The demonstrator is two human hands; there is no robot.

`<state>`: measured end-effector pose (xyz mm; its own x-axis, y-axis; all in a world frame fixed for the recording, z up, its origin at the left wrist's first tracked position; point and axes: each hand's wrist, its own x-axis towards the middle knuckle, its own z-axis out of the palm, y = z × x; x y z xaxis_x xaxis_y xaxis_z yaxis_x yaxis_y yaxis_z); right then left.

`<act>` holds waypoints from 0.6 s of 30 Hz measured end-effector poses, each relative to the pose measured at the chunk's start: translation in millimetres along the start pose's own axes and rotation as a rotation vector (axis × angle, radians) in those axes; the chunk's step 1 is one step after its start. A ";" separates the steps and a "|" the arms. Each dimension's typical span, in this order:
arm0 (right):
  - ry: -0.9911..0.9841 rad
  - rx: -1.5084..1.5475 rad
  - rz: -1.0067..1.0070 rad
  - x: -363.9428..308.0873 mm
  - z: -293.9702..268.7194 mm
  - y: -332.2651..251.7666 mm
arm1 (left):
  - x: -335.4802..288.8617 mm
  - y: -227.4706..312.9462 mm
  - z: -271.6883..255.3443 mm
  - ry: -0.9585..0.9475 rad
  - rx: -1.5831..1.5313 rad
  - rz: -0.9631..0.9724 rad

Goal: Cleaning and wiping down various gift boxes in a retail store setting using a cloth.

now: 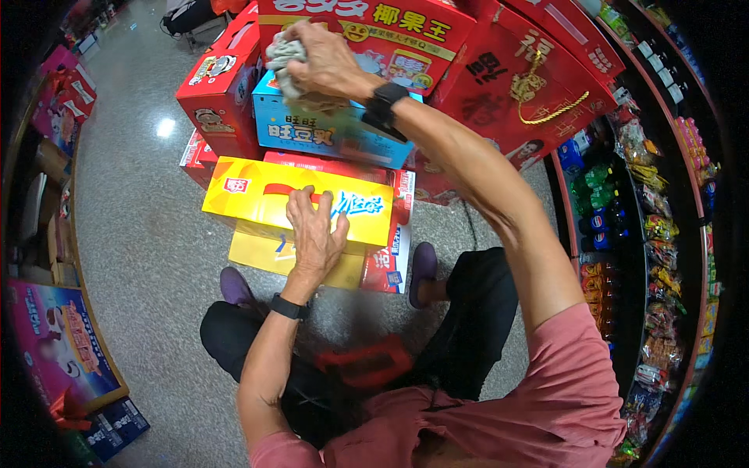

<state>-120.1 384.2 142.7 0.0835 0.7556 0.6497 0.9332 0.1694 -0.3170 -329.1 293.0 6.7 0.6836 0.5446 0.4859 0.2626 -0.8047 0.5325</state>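
Note:
My right hand [326, 62] grips a bunched grey-white cloth [285, 58] over the top of a blue carton [289, 129], just in front of a tall red carton [421, 39]. Nearer to me, a yellow carton [257, 183] lies across other boxes with a red carry handle on its upper face. The fingers of my left hand [316, 230] bend over that handle and the thumb rests apart on the carton. Part of the handle is hidden under those fingers. Beneath it, another yellow box [253, 248] and a red-and-white box [386, 265] stick out towards me.
Red gift cartons stand at the left [222, 86] and at the right, the latter with a gold cord [554, 117]. Shelves of bottles and packaged snacks [659, 273] line the right side. A red stool [367, 363] shows between my legs. Speckled floor [148, 234] runs along the left.

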 end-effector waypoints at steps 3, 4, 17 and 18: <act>-0.092 -0.058 0.008 12.7 57.0 12.2 | 0.1 5.8 -0.9 -0.024 -0.026 0.006; -0.193 -0.118 0.024 14.3 64.1 4.5 | -2.7 3.0 -2.3 0.007 0.005 0.010; -0.328 -0.167 0.077 -52.6 -11.2 47.9 | -1.9 -9.4 -4.3 0.012 0.110 0.042; -0.340 -0.203 0.098 -62.9 -23.4 51.0 | -0.6 -9.7 -2.3 0.013 0.106 0.049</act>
<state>-69.6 330.5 101.9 0.0868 0.9340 0.3466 0.9794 -0.0163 -0.2013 -333.7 301.0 2.9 0.6886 0.5062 0.5192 0.2998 -0.8507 0.4317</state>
